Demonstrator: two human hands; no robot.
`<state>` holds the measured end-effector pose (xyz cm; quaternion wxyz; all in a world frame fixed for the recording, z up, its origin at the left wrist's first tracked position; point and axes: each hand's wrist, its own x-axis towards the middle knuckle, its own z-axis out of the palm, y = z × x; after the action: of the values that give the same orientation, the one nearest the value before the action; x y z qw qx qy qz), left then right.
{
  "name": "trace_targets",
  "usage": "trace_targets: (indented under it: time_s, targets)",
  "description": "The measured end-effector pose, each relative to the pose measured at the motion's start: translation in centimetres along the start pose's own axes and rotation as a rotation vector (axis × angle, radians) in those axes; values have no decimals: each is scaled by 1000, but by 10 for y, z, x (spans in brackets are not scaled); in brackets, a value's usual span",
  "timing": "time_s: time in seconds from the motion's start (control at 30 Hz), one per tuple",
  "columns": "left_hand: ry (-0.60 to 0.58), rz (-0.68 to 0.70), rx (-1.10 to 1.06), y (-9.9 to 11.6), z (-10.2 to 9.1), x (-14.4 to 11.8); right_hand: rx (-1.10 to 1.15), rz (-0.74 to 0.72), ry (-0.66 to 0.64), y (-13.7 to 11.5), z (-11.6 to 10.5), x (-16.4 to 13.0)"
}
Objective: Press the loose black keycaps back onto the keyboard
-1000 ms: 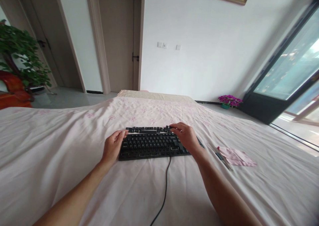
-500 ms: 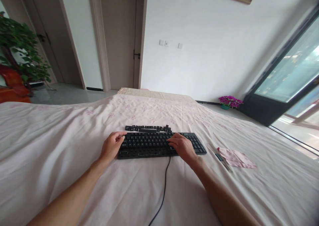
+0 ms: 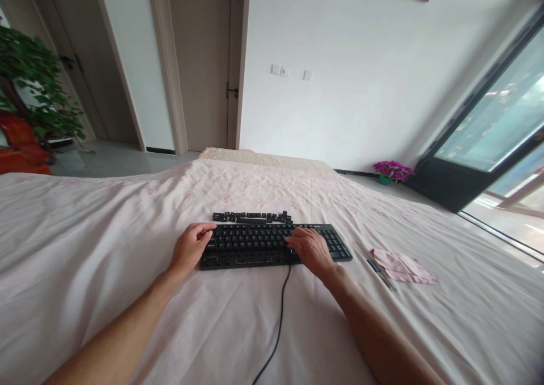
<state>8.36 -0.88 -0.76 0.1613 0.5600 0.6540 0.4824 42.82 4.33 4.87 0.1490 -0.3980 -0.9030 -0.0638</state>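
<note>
Left hand: the left hand (image 3: 189, 249) is curled at the keyboard's 9 o'clock end, fingertips touching its edge; nothing is gripped.
Right hand: the right hand (image 3: 309, 247) is laid palm-down over keys right of centre; fingers loosely spread, holding nothing.
Keyboard: the black keyboard (image 3: 272, 245) lies flat mid-bed; judged rigid, light plastic; best taken by both short ends; its cable (image 3: 278, 328) trails toward 6 o'clock.
Loose keycaps: a row of keycaps (image 3: 253, 217) sits just beyond at 12 o'clock; small, easily scattered.
Surface: the pink bedsheet (image 3: 106, 243) is soft and wrinkled, so poor support is judged.
Room: a pink cloth (image 3: 402, 266) at 3 o'clock; a door (image 3: 204, 62) and a potted plant (image 3: 34, 85) farther off.
</note>
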Motion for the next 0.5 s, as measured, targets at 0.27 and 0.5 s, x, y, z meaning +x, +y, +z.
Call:
trace_targets:
  time_s: [0.27,0.5]
  targets:
    - [3,11,22,0,0,0,-23,-29,-19,0,-4,-1]
    - [0,-1,26,1,0,0,-60,-13,-6,-2,-2,-2]
